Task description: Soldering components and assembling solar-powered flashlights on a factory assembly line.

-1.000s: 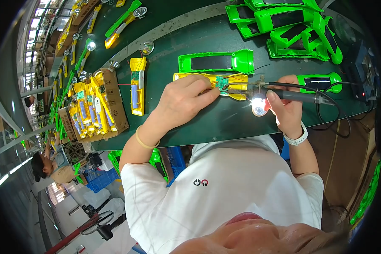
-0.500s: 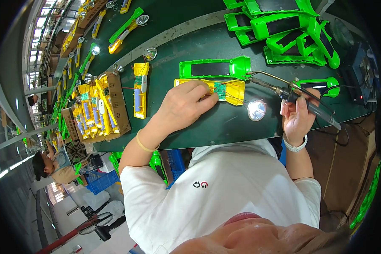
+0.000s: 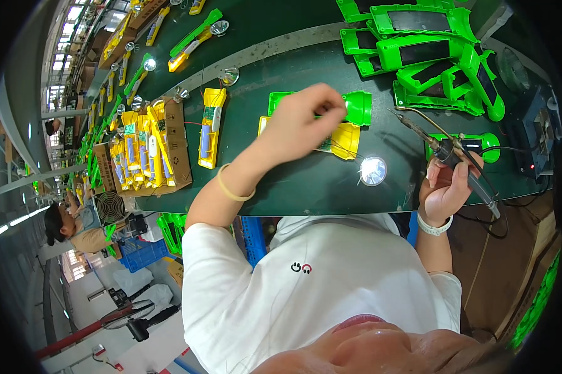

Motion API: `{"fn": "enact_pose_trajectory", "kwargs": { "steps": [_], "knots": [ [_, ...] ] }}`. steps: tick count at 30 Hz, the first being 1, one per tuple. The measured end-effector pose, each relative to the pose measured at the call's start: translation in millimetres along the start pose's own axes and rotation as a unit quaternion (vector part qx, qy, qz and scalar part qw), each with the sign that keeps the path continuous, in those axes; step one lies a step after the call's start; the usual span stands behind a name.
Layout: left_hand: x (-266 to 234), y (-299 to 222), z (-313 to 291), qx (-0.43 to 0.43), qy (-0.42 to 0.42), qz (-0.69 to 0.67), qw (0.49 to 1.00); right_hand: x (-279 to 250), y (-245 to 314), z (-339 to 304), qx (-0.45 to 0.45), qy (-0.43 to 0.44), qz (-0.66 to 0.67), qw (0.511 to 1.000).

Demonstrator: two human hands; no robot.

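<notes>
Your left hand (image 3: pixel 304 121) has moved farther out since half a second ago, and your soldering iron (image 3: pixel 444 151) has shifted right. Directly in front of you lies the yellow casing (image 3: pixel 345 140) on the table (image 3: pixel 281 190), with a green casing (image 3: pixel 358 108) just beyond it, both partly hidden by that left hand. Its fingers are curled; whether they pinch anything, you cannot tell. A lit lamp (image 3: pixel 373 171) sits to the near right. Your right hand (image 3: pixel 446 192) is closed around the iron, its tip well apart from the yellow casing. Farther left stands a cardboard box (image 3: pixel 179 144); green casings (image 3: pixel 418 50) pile up far right.
</notes>
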State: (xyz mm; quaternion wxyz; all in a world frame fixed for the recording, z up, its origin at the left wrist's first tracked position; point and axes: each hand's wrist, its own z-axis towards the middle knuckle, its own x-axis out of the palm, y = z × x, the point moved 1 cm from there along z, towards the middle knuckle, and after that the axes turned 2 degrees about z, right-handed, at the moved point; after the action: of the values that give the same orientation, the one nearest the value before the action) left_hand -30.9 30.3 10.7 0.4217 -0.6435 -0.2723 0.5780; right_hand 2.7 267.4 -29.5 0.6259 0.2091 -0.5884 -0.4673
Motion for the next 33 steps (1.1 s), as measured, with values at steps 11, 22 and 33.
{"fn": "enact_pose_trajectory", "kwargs": {
  "steps": [11, 22, 33],
  "knots": [
    [14, 21, -30, 0.155, -0.108, 0.215, 0.958, -2, -5, 0, 0.013, -0.003, -0.004, 1.0],
    [-2, 28, -17, 0.101, -0.021, 0.117, 0.988, 5, 0, -2, 0.116, 0.08, -0.09, 0.986],
    [-2, 25, -17, 0.12, 0.068, 0.231, 0.963, 20, -8, 13, 0.155, 0.204, -0.188, 0.948]
  ]
}}
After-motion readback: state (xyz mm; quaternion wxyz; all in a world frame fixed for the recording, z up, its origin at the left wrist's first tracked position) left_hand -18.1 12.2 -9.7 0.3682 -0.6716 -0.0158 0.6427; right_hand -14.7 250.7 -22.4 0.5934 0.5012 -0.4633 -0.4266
